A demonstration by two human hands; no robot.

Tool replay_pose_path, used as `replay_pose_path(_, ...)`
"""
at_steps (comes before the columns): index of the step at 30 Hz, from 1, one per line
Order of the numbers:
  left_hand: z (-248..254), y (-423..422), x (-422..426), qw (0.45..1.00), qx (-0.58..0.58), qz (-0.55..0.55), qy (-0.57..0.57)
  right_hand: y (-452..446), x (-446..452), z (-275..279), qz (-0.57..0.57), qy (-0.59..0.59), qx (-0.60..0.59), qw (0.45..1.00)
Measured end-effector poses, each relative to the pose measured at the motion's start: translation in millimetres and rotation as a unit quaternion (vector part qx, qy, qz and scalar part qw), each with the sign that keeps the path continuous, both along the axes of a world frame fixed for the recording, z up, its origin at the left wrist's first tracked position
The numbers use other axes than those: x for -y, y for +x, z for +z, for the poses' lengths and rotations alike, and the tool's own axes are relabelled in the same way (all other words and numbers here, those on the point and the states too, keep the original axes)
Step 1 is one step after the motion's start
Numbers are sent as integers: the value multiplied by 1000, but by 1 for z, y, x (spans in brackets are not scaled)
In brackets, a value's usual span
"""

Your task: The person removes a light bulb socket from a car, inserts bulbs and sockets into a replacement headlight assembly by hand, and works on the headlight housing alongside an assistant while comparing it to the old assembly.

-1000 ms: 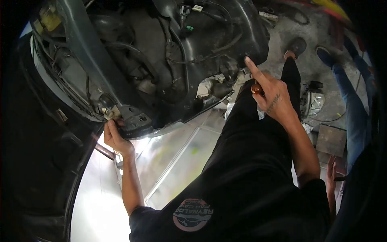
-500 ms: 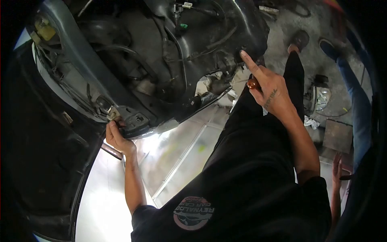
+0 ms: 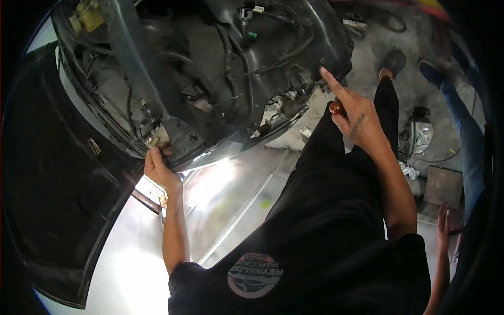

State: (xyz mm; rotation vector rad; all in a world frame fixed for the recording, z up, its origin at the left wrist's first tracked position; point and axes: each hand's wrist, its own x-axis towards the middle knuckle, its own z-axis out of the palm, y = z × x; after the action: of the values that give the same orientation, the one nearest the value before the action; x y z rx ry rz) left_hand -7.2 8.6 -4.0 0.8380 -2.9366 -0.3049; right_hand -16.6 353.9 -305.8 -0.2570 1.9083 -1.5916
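Observation:
My left hand (image 3: 161,172) reaches up to the corner of a dark car body panel (image 3: 143,63), fingers pinched at a small pale fitting (image 3: 156,139). The fingertips partly cover that fitting, so its exact kind is unclear. My right hand (image 3: 361,119) is over my leg, its index finger stretched out towards the lower edge of the car body. The other fingers curl round a tool whose rounded amber handle end (image 3: 337,107) shows beside the thumb; the rest of it is mostly hidden in the palm.
A dark hinged panel (image 3: 58,173) hangs at the left. Wiring with a connector (image 3: 245,14) lies across the bodywork. On the floor at right are a lamp-like part (image 3: 421,134), a crumpled white cloth (image 3: 408,170) and a square plate (image 3: 443,185). Another person's hand (image 3: 444,218) and jeans-clad leg (image 3: 463,121) are close by.
The view has shifted slightly, so the car and both hands appear a little lower and further right. Both hands keep much the same grip and pose.

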Motion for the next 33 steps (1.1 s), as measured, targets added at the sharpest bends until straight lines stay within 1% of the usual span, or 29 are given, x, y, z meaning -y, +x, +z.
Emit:
replay_pose_path(5, 0, 4, 8, 1000, -10, -21, 4, -8, -4, 12, 1, -43, 80, 996)
replay_pose_path(8, 1, 4, 7, 1000, -7, -17, 17, -12, -8, 19, -20, -96, 130, 987)
replay_pose_path(11, 0, 2, 3, 1000, 1, -18, 17, -18, -10, 39, -42, -248, 153, 956)
replay_pose_path(14, 1, 1, 2, 1000, 7, -13, -3, -15, -3, 60, 44, -317, 171, 932)
replay_pose_path(17, 2, 0, 4, 999, 21, -25, -13, -13, 12, 77, 111, -310, 153, 932)
replay_pose_path(20, 1, 0, 1, 999, 14, -28, 8, -15, 29, 87, 163, -240, 135, 947)
replay_pose_path(24, 1, 1, 2, 1000, 19, -7, 14, -12, 54, 94, 176, -215, 58, 959)
replay_pose_path(27, 2, 0, 3, 1000, 21, -6, 17, -20, 73, 98, 263, -197, 77, 942)
replay_pose_path(30, 3, 1, 3, 1000, 24, 0, 13, -27, 73, 104, 262, -189, 49, 945)
replay_pose_path(33, 4, 3, 9, 1000, 21, -2, 13, -25, 76, 97, 257, -233, 80, 935)
